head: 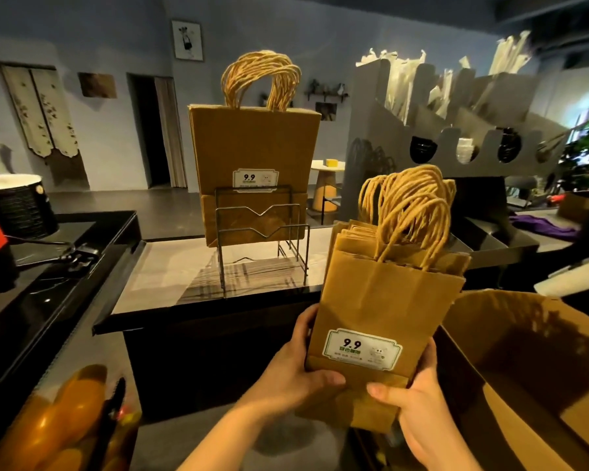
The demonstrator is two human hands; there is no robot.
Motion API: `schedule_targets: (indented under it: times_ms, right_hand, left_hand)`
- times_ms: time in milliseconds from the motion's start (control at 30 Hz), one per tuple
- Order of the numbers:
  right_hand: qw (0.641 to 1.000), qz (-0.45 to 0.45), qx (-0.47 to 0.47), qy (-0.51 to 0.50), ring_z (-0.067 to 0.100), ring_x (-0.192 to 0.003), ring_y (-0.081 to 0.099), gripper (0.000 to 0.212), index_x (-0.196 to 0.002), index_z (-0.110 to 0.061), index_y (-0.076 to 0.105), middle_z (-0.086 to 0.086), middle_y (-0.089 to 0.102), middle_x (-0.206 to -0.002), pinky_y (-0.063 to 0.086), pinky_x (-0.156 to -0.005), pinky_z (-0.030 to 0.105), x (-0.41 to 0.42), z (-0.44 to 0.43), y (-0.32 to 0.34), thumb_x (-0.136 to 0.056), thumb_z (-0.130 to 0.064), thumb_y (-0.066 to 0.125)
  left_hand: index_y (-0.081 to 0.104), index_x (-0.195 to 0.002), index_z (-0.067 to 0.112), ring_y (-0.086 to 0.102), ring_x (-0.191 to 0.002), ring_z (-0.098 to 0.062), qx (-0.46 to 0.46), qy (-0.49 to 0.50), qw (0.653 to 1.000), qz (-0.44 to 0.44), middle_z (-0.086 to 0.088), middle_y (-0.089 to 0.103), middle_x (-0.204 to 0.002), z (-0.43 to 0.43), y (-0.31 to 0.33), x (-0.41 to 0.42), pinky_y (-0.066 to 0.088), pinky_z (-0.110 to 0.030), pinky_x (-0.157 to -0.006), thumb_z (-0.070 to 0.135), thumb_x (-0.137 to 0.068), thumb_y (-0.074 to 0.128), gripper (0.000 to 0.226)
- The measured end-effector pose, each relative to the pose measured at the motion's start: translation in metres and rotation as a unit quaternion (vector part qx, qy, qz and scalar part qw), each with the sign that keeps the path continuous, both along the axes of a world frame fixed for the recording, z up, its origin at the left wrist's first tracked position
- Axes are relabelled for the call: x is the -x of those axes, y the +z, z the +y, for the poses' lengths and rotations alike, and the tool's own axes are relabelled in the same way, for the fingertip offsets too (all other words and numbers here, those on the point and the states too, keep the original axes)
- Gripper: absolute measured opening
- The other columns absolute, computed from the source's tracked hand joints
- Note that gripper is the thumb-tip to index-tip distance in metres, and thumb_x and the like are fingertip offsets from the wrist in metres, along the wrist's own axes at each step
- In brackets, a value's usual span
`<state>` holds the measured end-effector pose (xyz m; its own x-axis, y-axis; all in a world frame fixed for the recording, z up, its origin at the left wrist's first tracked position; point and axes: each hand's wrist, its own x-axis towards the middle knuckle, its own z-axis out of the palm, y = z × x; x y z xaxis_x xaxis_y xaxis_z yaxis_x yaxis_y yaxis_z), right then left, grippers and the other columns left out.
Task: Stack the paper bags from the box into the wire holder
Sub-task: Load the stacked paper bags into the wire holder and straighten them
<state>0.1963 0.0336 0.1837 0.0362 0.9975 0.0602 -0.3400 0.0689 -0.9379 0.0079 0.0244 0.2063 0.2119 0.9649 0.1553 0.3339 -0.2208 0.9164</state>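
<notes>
Both the left hand (296,372) and the right hand (419,413) are clamped round the bottom of the paper bags (388,300), judged light, floppy and slippery.

The left grip (293,372) is a bare hand with slim fingers, and its thumbnail (335,379) is cut short and looks plain. The right grip (419,416) is bare as well, with a short, rounded thumbnail (376,390) of the same plain kind. Both arms are uncovered as far as the view shows them: the left forearm (225,433) over a long stretch, the right wrist (439,452) only briefly before the lower edge
</notes>
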Motion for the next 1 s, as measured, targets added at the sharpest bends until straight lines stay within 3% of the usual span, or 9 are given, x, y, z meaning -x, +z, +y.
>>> schedule_targets:
  times_ms: [133, 267, 400, 500, 567, 700, 833, 1000]
  right_hand:
    - [0.999, -0.016, -0.033, 0.008, 0.019, -0.107, 0.057, 0.107, -0.119, -0.050, 0.038, 0.001, 0.057, -0.119, 0.050, -0.081, 0.039, 0.013, 0.010, 0.019, -0.056, 0.033, 0.062]
    - [0.996, -0.040, -0.063, 0.039, 0.021, -0.109, 0.056, 0.107, -0.130, -0.046, 0.033, -0.001, 0.059, -0.119, 0.050, -0.085, 0.045, 0.027, 0.027, 0.050, -0.059, 0.027, 0.067]
    - [0.990, -0.053, -0.110, 0.070, 0.019, -0.114, 0.054, 0.108, -0.133, -0.047, 0.031, -0.003, 0.057, -0.124, 0.048, -0.092, 0.046, 0.046, 0.050, 0.089, -0.058, 0.020, 0.073]
    - [0.985, -0.043, -0.136, 0.098, 0.018, -0.115, 0.053, 0.106, -0.130, -0.048, 0.033, -0.004, 0.056, -0.125, 0.048, -0.093, 0.046, 0.063, 0.071, 0.124, -0.057, 0.017, 0.074]
    - [0.982, -0.033, -0.150, 0.109, 0.020, -0.114, 0.052, 0.103, -0.127, -0.048, 0.035, -0.003, 0.054, -0.127, 0.049, -0.090, 0.046, 0.075, 0.085, 0.145, -0.057, 0.019, 0.073]
    - [0.977, -0.032, -0.162, 0.136, 0.023, -0.115, 0.049, 0.099, -0.128, -0.046, 0.033, -0.001, 0.051, -0.127, 0.048, -0.091, 0.048, 0.097, 0.111, 0.180, -0.066, 0.026, 0.062]
    - [0.967, -0.065, -0.162, 0.185, 0.023, -0.113, 0.053, 0.092, -0.140, -0.038, 0.031, -0.002, 0.056, -0.125, 0.051, -0.085, 0.044, 0.113, 0.139, 0.205, -0.073, 0.017, 0.063]
    - [0.956, -0.103, -0.202, 0.185, 0.019, -0.105, 0.058, 0.071, -0.130, -0.026, 0.042, -0.005, 0.061, -0.112, 0.053, -0.072, 0.031, 0.139, 0.172, 0.236, -0.075, 0.011, 0.068]
  left_hand:
    - [0.008, -0.126, 0.062, 0.049, -0.117, 0.006, -0.018, 0.010, 1.000, -0.008, 0.022, 0.050, -0.128, 0.004, 0.020, 0.012, 0.041, -0.019, -0.102, 0.037, -0.073, 0.077, 0.091]
    - [0.009, -0.130, 0.062, 0.047, -0.123, -0.003, -0.031, 0.031, 0.999, -0.026, 0.021, 0.050, -0.130, 0.011, 0.050, 0.029, 0.041, -0.032, -0.105, 0.032, -0.073, 0.078, 0.094]
    - [0.010, -0.119, 0.066, 0.047, -0.117, 0.004, -0.067, 0.067, 0.995, -0.034, 0.024, 0.049, -0.125, 0.025, 0.089, 0.048, 0.042, -0.020, -0.100, 0.014, -0.076, 0.077, 0.095]
    - [0.008, -0.117, 0.065, 0.041, -0.128, -0.010, -0.091, 0.096, 0.990, -0.039, 0.012, 0.046, -0.134, 0.035, 0.122, 0.060, 0.035, -0.041, -0.110, 0.009, -0.077, 0.074, 0.096]
    - [0.008, -0.127, 0.061, 0.038, -0.132, -0.015, -0.105, 0.119, 0.986, -0.044, 0.009, 0.045, -0.137, 0.043, 0.139, 0.067, 0.032, -0.049, -0.111, 0.008, -0.079, 0.072, 0.096]
    - [0.004, -0.137, 0.056, 0.038, -0.132, -0.020, -0.119, 0.165, 0.977, -0.061, 0.011, 0.043, -0.137, 0.061, 0.166, 0.082, 0.033, -0.053, -0.109, 0.011, -0.081, 0.071, 0.098]
    - [0.003, -0.139, 0.054, 0.041, -0.128, -0.020, -0.128, 0.203, 0.968, -0.076, 0.018, 0.045, -0.120, 0.081, 0.185, 0.097, 0.036, -0.054, -0.107, 0.009, -0.080, 0.072, 0.101]
    - [0.007, -0.140, 0.049, 0.041, -0.130, -0.023, -0.170, 0.246, 0.953, -0.050, 0.008, 0.046, -0.137, 0.110, 0.211, 0.116, 0.034, -0.055, -0.108, 0.008, -0.078, 0.073, 0.099]
